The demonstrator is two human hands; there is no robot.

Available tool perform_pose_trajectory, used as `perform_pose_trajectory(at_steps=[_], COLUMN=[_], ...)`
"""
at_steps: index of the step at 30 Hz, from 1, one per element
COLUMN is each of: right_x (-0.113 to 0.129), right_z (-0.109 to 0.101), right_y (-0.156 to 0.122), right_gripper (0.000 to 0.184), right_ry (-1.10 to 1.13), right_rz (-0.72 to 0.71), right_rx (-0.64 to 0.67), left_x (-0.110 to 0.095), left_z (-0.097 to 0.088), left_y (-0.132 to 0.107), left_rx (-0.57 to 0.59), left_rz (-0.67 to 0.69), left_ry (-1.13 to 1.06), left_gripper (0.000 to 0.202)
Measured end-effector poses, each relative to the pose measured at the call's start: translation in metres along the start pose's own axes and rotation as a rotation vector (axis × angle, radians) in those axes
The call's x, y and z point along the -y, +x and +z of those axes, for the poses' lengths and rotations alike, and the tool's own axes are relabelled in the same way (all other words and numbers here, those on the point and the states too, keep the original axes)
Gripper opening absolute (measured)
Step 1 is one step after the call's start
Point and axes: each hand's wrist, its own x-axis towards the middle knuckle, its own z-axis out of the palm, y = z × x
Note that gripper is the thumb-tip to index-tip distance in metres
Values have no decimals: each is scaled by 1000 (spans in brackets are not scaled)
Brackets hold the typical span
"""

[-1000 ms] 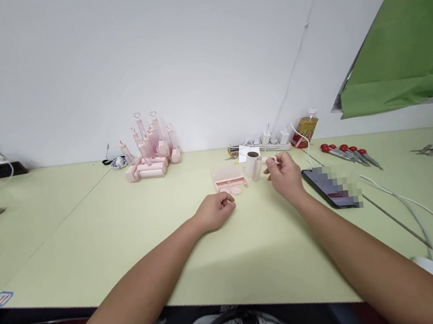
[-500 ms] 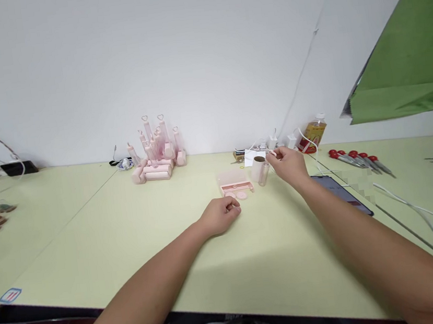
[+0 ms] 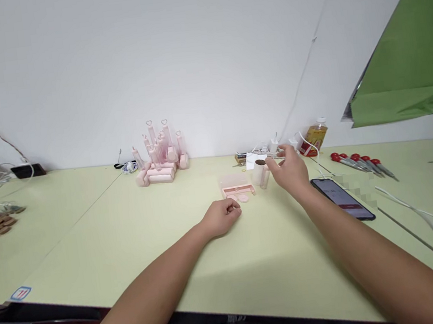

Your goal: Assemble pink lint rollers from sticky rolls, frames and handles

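My left hand (image 3: 223,216) rests on the pale green table (image 3: 131,235) with its fingers curled into a loose fist; what is inside, if anything, is hidden. Just beyond it lie a pink tray-like part (image 3: 237,186) and a small pink disc (image 3: 243,198). My right hand (image 3: 291,171) hovers low beside a short beige tube (image 3: 258,171) and a small clear vial (image 3: 266,178). Thumb and fingers are apart, pointing left and back, and I see nothing in them.
A phone (image 3: 341,198) lies right of my right hand, with red-handled screwdrivers (image 3: 358,162) and a white cable (image 3: 424,214) beyond. A power strip (image 3: 268,150) and a bottle of yellow liquid (image 3: 314,135) stand at the wall. Pink parts (image 3: 161,161) are heaped at back centre.
My right hand has let its pinch go and spread its fingers, staying by the tube. The small pale piece it held is no longer visible. The left hand has stayed put.
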Motion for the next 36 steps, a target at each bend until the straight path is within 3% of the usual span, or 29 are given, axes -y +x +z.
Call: perform_pose_trajectory(at_steps=[2,4,6,9,11,15,17,20,23,27,31,36], right_x=[13,27,38,46,45,38,36,36,38,40,38,36], right_z=[-6,-9,-7,4,15,33,37,40,41,41,40,40], right_y=[-15,-37,-62,-94,-108,-116,-115,-114,-114,-113,-112,-111], right_gripper=[52,48,39,19,17,20,22,23,23,25,25,27], right_ry=[62,136,215,181,121,58,34,14,24,58,96,134], right_rz=[-58,-100,-140,-221,-272,-457,-485,-478,-492,-512,-511,-510], right_rx=[-68,-18,177,583,706,701,682,693,728,772,792,805], left_x=[1,3,4,7,9,11,12,19,38,78,106,114], left_z=[-2,-4,-6,-11,-20,-55,-79,-115,-152,-195,-209,-205], left_y=[1,2,3,5,6,14,19,23,17,-2,-13,-4], left_rx=[-7,-21,-50,-93,-119,-294,-453,-586,-717,-941,-896,-849], left_rz=[3,-3,-11,-11,-7,-12,-72,-163,-272,-524,-688,-649], left_ry=[-13,-15,4,42,80,218,209,203,290,388,544,672], left_gripper=[23,23,24,25,25,24,24,24,26,35,47,64])
